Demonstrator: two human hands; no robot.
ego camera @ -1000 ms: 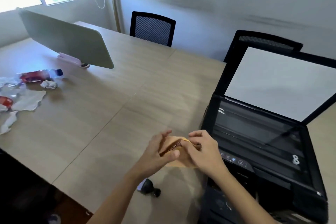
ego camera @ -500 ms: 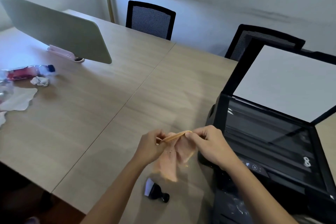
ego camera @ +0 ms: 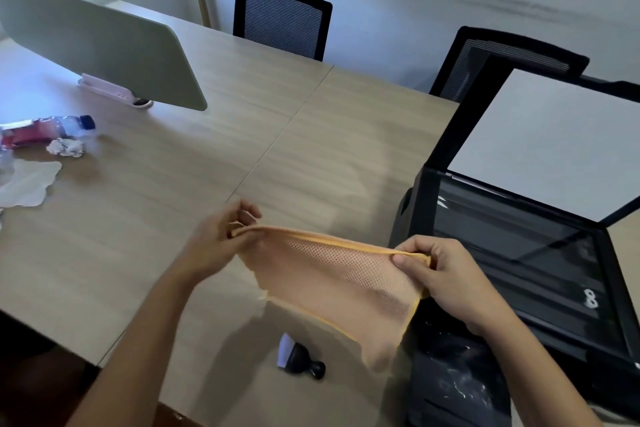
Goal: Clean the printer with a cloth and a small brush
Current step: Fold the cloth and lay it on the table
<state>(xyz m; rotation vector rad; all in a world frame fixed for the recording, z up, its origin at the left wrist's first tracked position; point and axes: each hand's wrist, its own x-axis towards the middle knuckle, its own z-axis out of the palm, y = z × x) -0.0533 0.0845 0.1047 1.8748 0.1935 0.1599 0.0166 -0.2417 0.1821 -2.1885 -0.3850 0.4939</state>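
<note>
An orange mesh cloth (ego camera: 341,282) hangs spread out between both hands, above the table's near edge. My left hand (ego camera: 216,241) pinches its top left corner. My right hand (ego camera: 441,274) pinches its top right corner, just in front of the printer. The black printer (ego camera: 519,263) stands at the right with its scanner lid (ego camera: 550,139) raised and the dark glass bed showing. A small black brush (ego camera: 298,355) with pale bristles lies on its side on the table below the cloth, untouched.
The wooden table (ego camera: 194,163) carries a grey-green divider panel (ego camera: 104,45) at the back left. A plastic bottle (ego camera: 45,130), a crumpled paper (ego camera: 65,147) and white wrappers lie at the far left. Two black mesh chairs (ego camera: 282,19) stand behind the table by the wall.
The cloth was bunched up between both hands; my hands have drawn apart and it is now stretched open. The view has shifted a little.
</note>
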